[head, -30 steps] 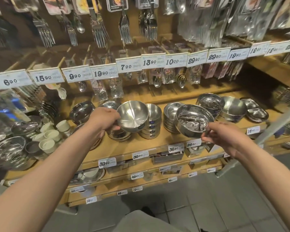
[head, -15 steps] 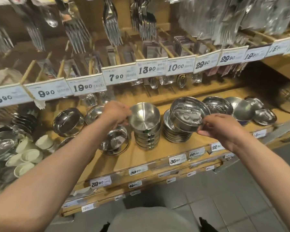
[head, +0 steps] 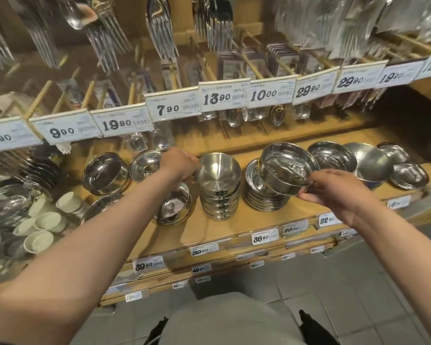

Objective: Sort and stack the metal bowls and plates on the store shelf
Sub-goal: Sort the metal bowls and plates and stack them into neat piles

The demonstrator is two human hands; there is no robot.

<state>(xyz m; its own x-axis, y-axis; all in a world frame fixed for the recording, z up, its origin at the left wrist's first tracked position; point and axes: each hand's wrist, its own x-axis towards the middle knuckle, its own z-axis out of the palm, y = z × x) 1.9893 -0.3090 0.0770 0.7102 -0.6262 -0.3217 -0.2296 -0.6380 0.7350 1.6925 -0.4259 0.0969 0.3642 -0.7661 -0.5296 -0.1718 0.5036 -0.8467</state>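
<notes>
Bowls first: my left hand (head: 178,162) grips the rim of a brushed steel bowl (head: 218,169), which a second ago hung in the air and now sits on top of the stack of matching steel bowls (head: 219,201) on the wooden shelf (head: 237,226). My right hand (head: 334,189) pinches a shiny straight-walled steel bowl (head: 285,168), carried across over the pile of shallow steel dishes (head: 259,195); whether it touches them I can't tell. One bowl looks sorted; the second looks next.

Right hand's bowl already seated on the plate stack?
No: the right hand holds the bowl tilted above the plate stack.
</notes>
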